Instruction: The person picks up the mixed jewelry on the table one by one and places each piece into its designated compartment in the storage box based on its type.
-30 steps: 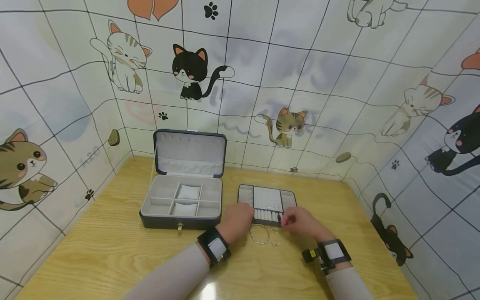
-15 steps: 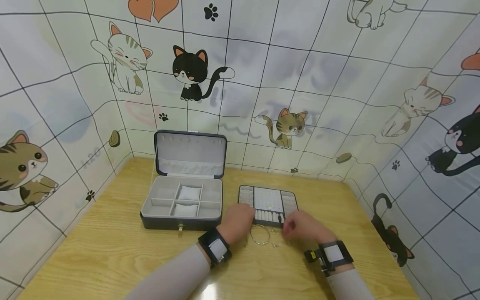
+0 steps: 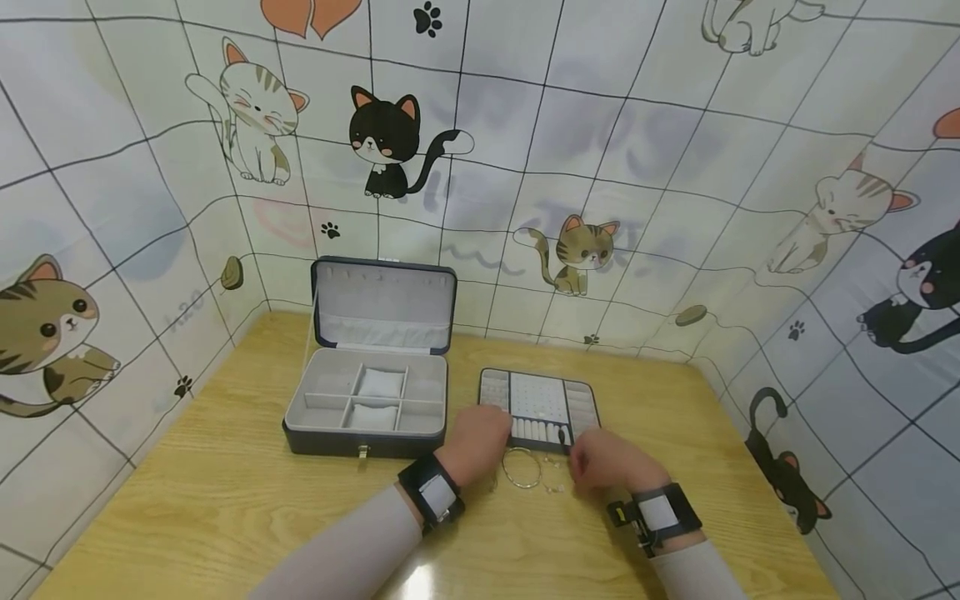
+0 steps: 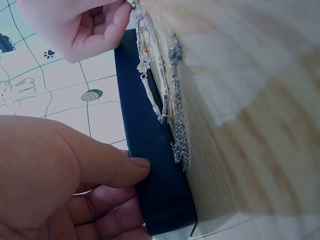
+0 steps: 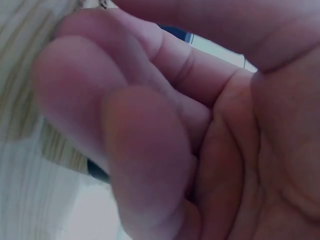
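Observation:
My left hand (image 3: 474, 442) grips the near left corner of a flat grey-lined jewellery tray (image 3: 538, 398). In the left wrist view its thumb lies on the tray's dark side wall (image 4: 160, 200), the other fingers curled behind. My right hand (image 3: 611, 460) is at the table by the tray's near right corner, thumb and forefinger meeting at a small shiny piece of jewellery (image 4: 133, 5), mostly hidden. Between the hands lie a round bangle (image 3: 540, 468) and small earring-like pieces (image 3: 553, 489). A silvery chain (image 4: 177, 95) lies along the tray's front. One ring roll holds a dark ring (image 3: 562, 436).
An open dark jewellery box (image 3: 330, 442) stands left of the tray, its lid raised, with two white cushions (image 3: 378, 385) in its compartments. The wooden table (image 3: 187, 500) backs onto a cat-print cloth (image 3: 495, 125) on three sides.
My right hand has moved down and slightly right, from the tray's ring rolls to the table beside the small jewellery. My left hand has stayed at the tray's corner.

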Tool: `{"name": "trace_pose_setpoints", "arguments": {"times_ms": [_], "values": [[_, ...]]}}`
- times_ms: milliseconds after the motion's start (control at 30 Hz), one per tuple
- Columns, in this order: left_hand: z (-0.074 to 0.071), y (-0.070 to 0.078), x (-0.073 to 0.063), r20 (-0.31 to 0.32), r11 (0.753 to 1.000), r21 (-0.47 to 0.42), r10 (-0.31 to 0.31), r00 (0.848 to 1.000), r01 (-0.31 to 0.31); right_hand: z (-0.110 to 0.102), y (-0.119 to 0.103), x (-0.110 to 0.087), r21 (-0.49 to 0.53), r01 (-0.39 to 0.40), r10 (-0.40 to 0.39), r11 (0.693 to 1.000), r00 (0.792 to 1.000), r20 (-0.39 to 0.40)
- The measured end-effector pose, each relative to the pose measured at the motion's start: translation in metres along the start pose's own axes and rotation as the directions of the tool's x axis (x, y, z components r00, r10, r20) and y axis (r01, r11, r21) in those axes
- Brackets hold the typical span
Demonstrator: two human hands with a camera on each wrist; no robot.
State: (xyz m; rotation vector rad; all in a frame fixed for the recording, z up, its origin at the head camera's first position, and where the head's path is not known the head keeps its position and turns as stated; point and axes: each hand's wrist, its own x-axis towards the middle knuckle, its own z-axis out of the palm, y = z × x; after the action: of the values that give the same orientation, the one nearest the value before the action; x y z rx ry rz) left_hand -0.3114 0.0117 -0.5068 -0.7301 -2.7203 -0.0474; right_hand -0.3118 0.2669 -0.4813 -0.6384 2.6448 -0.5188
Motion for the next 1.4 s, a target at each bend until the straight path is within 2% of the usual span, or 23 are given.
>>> {"name": "trace_pose_setpoints", "arguments": {"times_ms": [200, 500, 667, 967, 1267, 1400], "values": [[-0.001, 0.000, 0.001, -0.016, 1.000, 0.005, 0.011, 1.000, -0.010, 0.002, 0.000, 0.001, -0.030, -0.002, 0.002, 1.000, 1.000, -0.010], [0.000, 0.001, 0.000, 0.022, 1.000, 0.011, -0.008, 1.000, 0.007, 0.005, -0.002, 0.002, -0.044, 0.012, -0.012, 0.999, 1.000, 0.002], [-0.002, 0.000, 0.000, 0.018, 1.000, 0.016, -0.007, 1.000, 0.007, 0.005, -0.005, 0.001, -0.050, 0.009, -0.009, 0.999, 1.000, 0.002], [-0.002, -0.002, 0.000, 0.004, 1.000, 0.000, -0.004, 1.000, 0.004, 0.005, -0.010, 0.005, -0.074, 0.042, -0.037, 0.996, 0.997, 0.065], [-0.001, -0.001, 0.000, 0.007, 1.000, 0.005, -0.002, 1.000, 0.002, 0.007, -0.012, 0.004, -0.060, 0.009, -0.004, 0.998, 0.997, 0.082], [-0.001, -0.001, 0.000, 0.015, 1.000, 0.007, -0.003, 1.000, 0.003, 0.008, -0.011, 0.006, -0.054, 0.022, -0.018, 0.998, 0.997, 0.076]]}}
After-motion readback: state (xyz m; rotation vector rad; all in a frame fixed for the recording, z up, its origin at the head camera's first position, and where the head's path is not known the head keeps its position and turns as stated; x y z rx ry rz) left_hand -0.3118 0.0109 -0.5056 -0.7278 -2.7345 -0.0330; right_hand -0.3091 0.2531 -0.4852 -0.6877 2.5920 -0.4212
